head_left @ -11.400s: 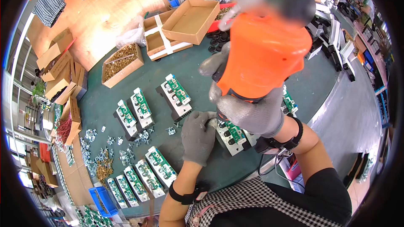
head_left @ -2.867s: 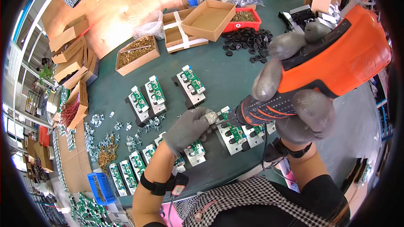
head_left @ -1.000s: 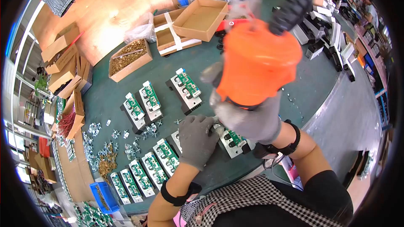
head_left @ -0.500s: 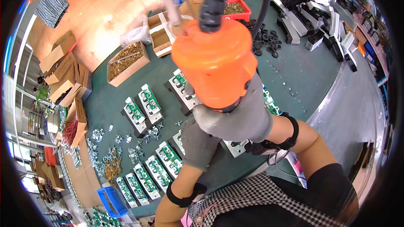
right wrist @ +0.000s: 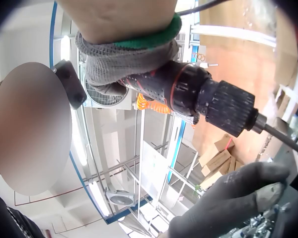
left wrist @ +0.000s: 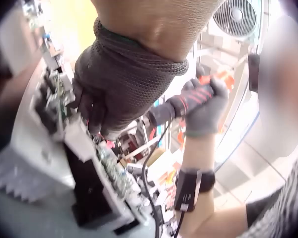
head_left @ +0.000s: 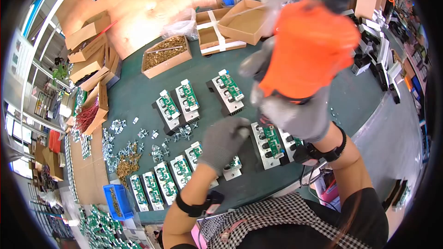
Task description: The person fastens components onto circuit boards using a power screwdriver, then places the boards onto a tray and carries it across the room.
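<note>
My right hand (head_left: 300,115), in a grey glove, grips an orange and black electric screwdriver (head_left: 309,48) with fingers curled round its black barrel. In the right wrist view its chuck (right wrist: 231,106) and long bit point down toward the left hand's fingertips. My gloved left hand (head_left: 224,142) is low over the work between rows of heatsinks, fingers bent, thumb toward the right; I cannot tell whether it pinches anything. Just right of it lies a heatsink with a green circuit board (head_left: 269,144). Another circuit-board heatsink (head_left: 233,170) shows partly below the left hand.
Several board-topped heatsinks (head_left: 167,182) line the near left. Three more (head_left: 227,90) stand farther back. Loose metal clips (head_left: 161,150) and brass screws (head_left: 128,168) lie at left. A screw-filled carton (head_left: 166,55), open cartons (head_left: 244,23) and a blue bin (head_left: 117,203) stand around.
Since half a second ago, the screwdriver and right hand have moved right, away from above the left hand. The head view has turned, and the heatsink beside the left hand now shows.
</note>
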Demonstrator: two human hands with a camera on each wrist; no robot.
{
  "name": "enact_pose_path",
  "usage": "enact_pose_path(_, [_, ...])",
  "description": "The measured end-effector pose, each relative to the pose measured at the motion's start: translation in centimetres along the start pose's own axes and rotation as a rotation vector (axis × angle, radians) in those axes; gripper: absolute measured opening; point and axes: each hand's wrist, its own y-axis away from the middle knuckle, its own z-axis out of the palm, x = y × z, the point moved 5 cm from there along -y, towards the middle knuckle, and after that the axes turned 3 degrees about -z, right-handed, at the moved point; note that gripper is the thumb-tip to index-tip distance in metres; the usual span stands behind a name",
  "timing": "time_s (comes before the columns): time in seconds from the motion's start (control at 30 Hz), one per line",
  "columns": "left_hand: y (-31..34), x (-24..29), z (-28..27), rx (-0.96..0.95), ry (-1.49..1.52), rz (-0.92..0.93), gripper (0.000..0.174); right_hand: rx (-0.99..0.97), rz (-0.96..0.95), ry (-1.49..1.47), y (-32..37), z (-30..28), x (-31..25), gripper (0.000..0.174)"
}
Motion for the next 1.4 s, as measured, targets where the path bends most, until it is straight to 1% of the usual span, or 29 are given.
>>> enact_pose_path(0.03, [-0.9, -1.5, -1.2, 0.009, -0.161, 0.009, 0.014, -0.018, -0.055, 0.034, -0.4, -0.4, -0.4, 0.062])
enact_pose_path(0.07, [-1.5, -3.1, -2.5, 0.062, -0.339, 0.011, 0.012, -0.034, -0.111, 0.068, -0.8, -0.8, -0.7, 0.064])
enact_pose_path(0.1, [-2.0, -4.4, -2.9, 0.004, -0.412, -0.02, 0.012, 0.028, 0.013, -0.057, -0.8, -1.0, -1.2, 0.064])
enact_pose_path(0.17, [-2.7, -6.5, -3.1, -0.108, -0.556, -0.08, 0.012, 0.108, 0.164, -0.21, -0.1, -1.1, -1.5, 0.064])
enact_pose_path(0.2, [-2.9, -7.1, -2.6, -0.145, -0.582, -0.08, 0.012, 0.13, 0.189, -0.238, 0.1, -1.1, -1.5, 0.065])
enact_pose_path(0.27, [-3.1, -7.8, -1.6, -0.228, -0.633, -0.075, 0.013, 0.123, 0.211, -0.178, 0.5, -1.4, -1.6, 0.065])
enact_pose_path(0.37, [-3.3, -6.9, -2.1, -0.142, -0.601, -0.133, 0.012, 0.082, 0.217, 0.033, 1.1, -2.2, -2.4, 0.064])
enact_pose_path(0.4, [-2.9, -5.6, -3.0, -0.069, -0.451, -0.145, 0.014, 0.107, 0.219, 0.065, 1.3, -2.5, -2.7, 0.064])
enact_pose_path(0.43, [-2.4, -4.4, -3.4, -0.11, -0.231, -0.176, 0.016, 0.136, 0.209, 0.061, 1.6, -2.8, -3.1, 0.064])
enact_pose_path(0.5, [-1.0, -2.4, -3.2, -0.194, 0.217, -0.243, 0.022, 0.192, 0.17, -0.052, 1.8, -3.2, -3.4, 0.063])
enact_pose_path(0.57, [0.9, -0.8, -1.6, -0.194, 0.435, -0.255, 0.025, 0.236, 0.13, -0.21, 1.9, -3.4, -3.5, 0.063])
enact_pose_path(0.6, [1.4, -0.5, -0.7, -0.25, 0.393, -0.25, 0.022, 0.246, 0.114, -0.284, 2.0, -3.5, -3.5, 0.062])
enact_pose_path(0.7, [2.5, -0.1, 0.9, -0.345, 0.5, -0.379, 0.022, 0.247, 0.09, -0.433, 2.2, -3.6, -3.5, 0.062])
enact_pose_path(0.73, [2.8, 0.1, 1.2, -0.363, 0.518, -0.375, 0.021, 0.244, 0.086, -0.456, 2.2, -3.6, -3.5, 0.061])
enact_pose_path(0.83, [3.3, -0.2, 2.2, -0.364, 0.623, -0.359, 0.021, 0.227, 0.086, -0.494, 2.4, -3.5, -3.6, 0.061])
enact_pose_path(0.93, [3.6, -0.1, 2.5, -0.357, 0.672, -0.386, 0.02, 0.217, 0.087, -0.495, 2.5, -3.4, -3.6, 0.06])
enact_pose_path(1.03, [3.9, 0.4, 2.8, -0.33, 0.786, -0.487, 0.021, 0.206, 0.092, -0.426, 2.8, -3.5, -3.8, 0.06])
enact_pose_path(1.13, [4.2, 0.3, 3.6, -0.262, 0.688, -0.397, 0.02, 0.153, 0.112, -0.233, 3.2, -3.5, -4.1, 0.06])
enact_pose_path(1.17, [4.4, 0.4, 3.9, -0.269, 0.685, -0.414, 0.02, 0.118, 0.115, -0.128, 3.4, -3.4, -4.4, 0.06])
enact_pose_path(1.23, [4.5, 0.7, 4.3, -0.281, 0.677, -0.448, 0.019, 0.055, 0.128, -0.022, 3.7, -3.0, -4.4, 0.059])
enact_pose_path(1.33, [5.0, 2.2, 3.2, -0.197, 0.242, -0.148, 0.019, -0.033, 0.163, 0.077, 4.4, -2.5, -3.5, 0.059])
enact_pose_path(1.37, [5.0, 2.6, 2.8, -0.171, 0.143, -0.11, 0.018, -0.05, 0.174, 0.083, 4.7, -2.3, -3.1, 0.059])
enact_pose_path(1.4, [5.0, 3.0, 2.4, -0.144, 0.045, -0.074, 0.019, -0.084, 0.238, 0.106, 5.4, -2.2, -2.8, 0.056])
